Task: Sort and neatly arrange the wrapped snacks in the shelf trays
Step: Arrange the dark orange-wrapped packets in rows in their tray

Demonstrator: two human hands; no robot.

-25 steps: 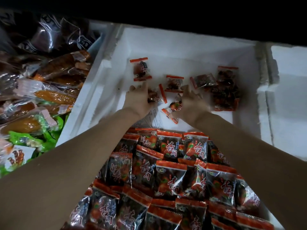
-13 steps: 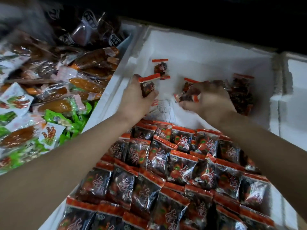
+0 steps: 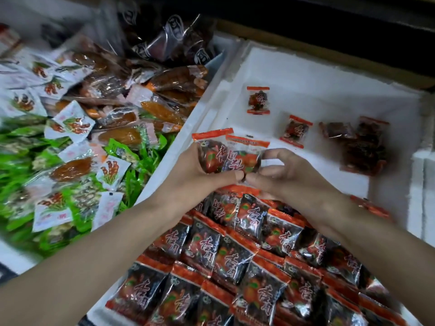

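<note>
A white foam tray (image 3: 306,74) holds red-and-black wrapped snacks. Neat overlapping rows of them (image 3: 247,260) fill its near half. My left hand (image 3: 188,175) grips a small bunch of these packets (image 3: 219,154) above the rows. My right hand (image 3: 282,175) meets it and pinches the bunch's right edge. Loose packets lie on the bare far floor: one upright (image 3: 258,100), one tilted (image 3: 295,131), and a dark heap (image 3: 362,147) at the right.
To the left, another tray is heaped with green packs (image 3: 21,161), white sachets (image 3: 70,123), amber-brown sticks (image 3: 122,137) and dark clear-wrapped snacks (image 3: 174,41). A second white foam tray (image 3: 423,189) adjoins on the right. A dark shelf edge runs above.
Both hands pulled back from the loose packets at the far end and came together over the rows, now holding gathered packets between them. The view swung left.
</note>
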